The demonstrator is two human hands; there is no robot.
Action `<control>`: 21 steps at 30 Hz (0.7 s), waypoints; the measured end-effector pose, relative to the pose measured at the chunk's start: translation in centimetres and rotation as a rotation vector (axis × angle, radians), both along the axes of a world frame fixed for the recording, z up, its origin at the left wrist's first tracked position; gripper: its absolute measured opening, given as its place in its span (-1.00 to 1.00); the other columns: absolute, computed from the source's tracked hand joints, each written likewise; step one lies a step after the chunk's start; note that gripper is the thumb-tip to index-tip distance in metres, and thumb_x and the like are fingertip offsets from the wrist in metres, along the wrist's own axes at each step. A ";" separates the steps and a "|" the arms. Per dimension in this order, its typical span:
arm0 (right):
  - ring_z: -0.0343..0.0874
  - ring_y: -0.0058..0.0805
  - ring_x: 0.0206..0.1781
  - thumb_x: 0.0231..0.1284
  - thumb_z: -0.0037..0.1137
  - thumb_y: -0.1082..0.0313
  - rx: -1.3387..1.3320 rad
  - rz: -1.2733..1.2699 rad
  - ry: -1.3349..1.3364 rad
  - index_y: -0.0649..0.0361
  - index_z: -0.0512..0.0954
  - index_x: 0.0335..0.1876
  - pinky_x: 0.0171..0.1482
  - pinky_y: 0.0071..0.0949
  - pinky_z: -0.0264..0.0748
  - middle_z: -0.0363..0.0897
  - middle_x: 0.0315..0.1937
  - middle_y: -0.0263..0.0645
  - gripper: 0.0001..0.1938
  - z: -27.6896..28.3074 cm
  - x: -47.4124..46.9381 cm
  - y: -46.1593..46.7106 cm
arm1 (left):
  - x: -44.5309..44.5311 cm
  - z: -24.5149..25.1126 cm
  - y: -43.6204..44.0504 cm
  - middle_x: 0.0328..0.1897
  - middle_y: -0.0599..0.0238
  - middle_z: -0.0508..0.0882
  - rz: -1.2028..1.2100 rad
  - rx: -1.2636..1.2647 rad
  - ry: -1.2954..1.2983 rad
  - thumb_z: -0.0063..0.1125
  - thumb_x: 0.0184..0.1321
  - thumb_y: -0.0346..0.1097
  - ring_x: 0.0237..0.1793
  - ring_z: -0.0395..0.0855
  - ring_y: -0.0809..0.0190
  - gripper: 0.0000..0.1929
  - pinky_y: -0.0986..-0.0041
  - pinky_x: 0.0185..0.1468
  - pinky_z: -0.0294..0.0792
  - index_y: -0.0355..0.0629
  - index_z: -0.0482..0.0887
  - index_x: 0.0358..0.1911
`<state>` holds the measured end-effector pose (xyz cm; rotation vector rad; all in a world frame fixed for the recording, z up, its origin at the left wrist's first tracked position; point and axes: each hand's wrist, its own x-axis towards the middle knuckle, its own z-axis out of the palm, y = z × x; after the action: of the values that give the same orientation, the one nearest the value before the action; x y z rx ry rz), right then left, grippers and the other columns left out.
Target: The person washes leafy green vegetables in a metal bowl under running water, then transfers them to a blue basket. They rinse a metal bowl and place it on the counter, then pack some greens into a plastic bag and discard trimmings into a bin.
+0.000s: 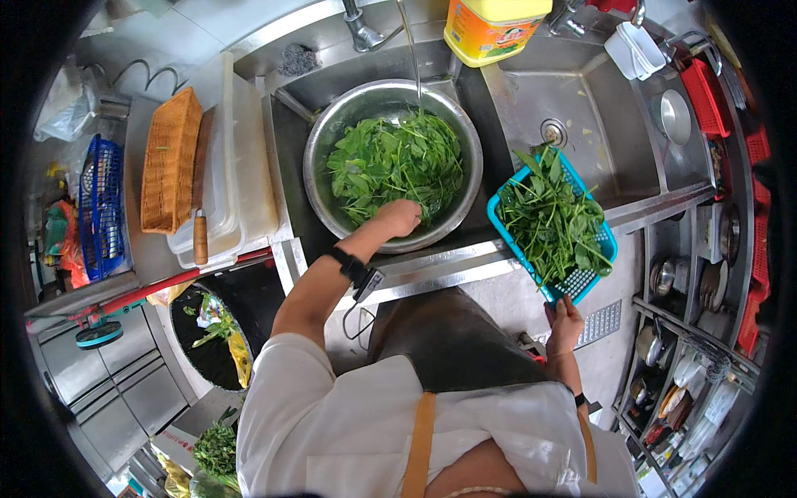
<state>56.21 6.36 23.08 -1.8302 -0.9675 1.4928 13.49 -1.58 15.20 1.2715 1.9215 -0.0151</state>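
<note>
My left hand (400, 218) is over the near side of a large stainless steel basin (316, 205), against wet leafy greens (395, 165). Its fingers are curled and their tips hidden, so whether it holds any leaves does not show. Water runs from a faucet (361, 31) into the basin, which stands in the left sink bowl. My right hand (565, 324) grips the near end of a turquoise plastic basket (495, 215). More leafy greens (551, 218) are heaped in that basket, which lies tilted across the sink's front edge.
A yellow plastic jug (495, 31) stands behind the sink divider. The right sink bowl (629, 155) has a drain. On the left are a wicker basket (168, 165), a wooden-handled knife (200, 236) and a blue basket (99, 208). Below sits a black waste bin (193, 348); shelves with dishes (666, 277) line the right.
</note>
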 end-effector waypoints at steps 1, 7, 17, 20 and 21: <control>0.63 -0.36 -0.17 0.35 0.00 0.44 -0.031 0.007 0.031 0.51 0.30 0.28 -0.08 -0.41 0.68 0.53 -0.02 -0.03 -0.55 0.5 -0.4 -0.4 | -0.8 -1.8 2.0 0.01 0.02 0.65 0.024 -0.079 0.016 0.13 0.21 -0.16 0.01 0.61 -0.06 -0.67 0.19 0.04 0.47 -0.03 0.61 0.03; 0.70 -0.25 -0.27 0.32 0.02 0.43 -0.198 -0.038 -0.038 0.53 0.26 0.30 -0.25 -0.41 0.69 0.61 -0.26 -0.06 -0.50 2.7 -3.2 -1.7 | -4.1 -11.9 8.3 -0.03 0.06 0.60 0.666 0.287 0.234 0.22 0.14 -0.12 -0.05 0.61 -0.05 -0.77 0.15 -0.07 0.49 -0.06 0.71 -0.22; 0.67 -0.45 -0.47 0.29 0.15 0.29 -0.469 0.785 -0.346 0.32 0.24 0.38 -0.43 -0.52 0.58 0.65 -0.49 -0.13 -0.40 10.1 -9.8 0.2 | -4.1 -12.5 2.9 -0.17 0.17 0.58 0.768 0.798 -0.012 0.40 -0.06 -0.38 -0.25 0.62 0.04 -0.81 0.28 -0.20 0.47 -0.21 0.64 -0.40; 0.66 -0.48 -0.49 0.22 0.23 0.25 -0.259 0.986 -0.410 0.34 0.30 0.33 -0.44 -0.50 0.52 0.62 -0.56 -0.08 -0.39 11.2 -13.4 0.4 | -6.2 -10.7 -1.6 -0.39 0.08 0.63 0.825 0.694 0.001 0.34 -0.02 -0.38 -0.40 0.64 -0.05 -0.79 0.28 -0.28 0.47 -0.18 0.61 -0.30; 0.65 -0.48 -0.50 0.20 0.25 0.23 -0.192 1.028 -0.400 0.35 0.33 0.31 -0.44 -0.49 0.50 0.61 -0.58 -0.06 -0.39 11.1 -14.9 0.4 | -7.1 -10.5 -2.6 -0.40 0.07 0.64 0.859 0.628 0.031 0.32 0.00 -0.37 -0.38 0.65 -0.05 -0.79 0.24 -0.26 0.48 -0.18 0.60 -0.28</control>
<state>41.30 6.79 34.19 -1.8822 -2.2632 1.8173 6.42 -4.17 4.73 0.6862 2.4464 1.0728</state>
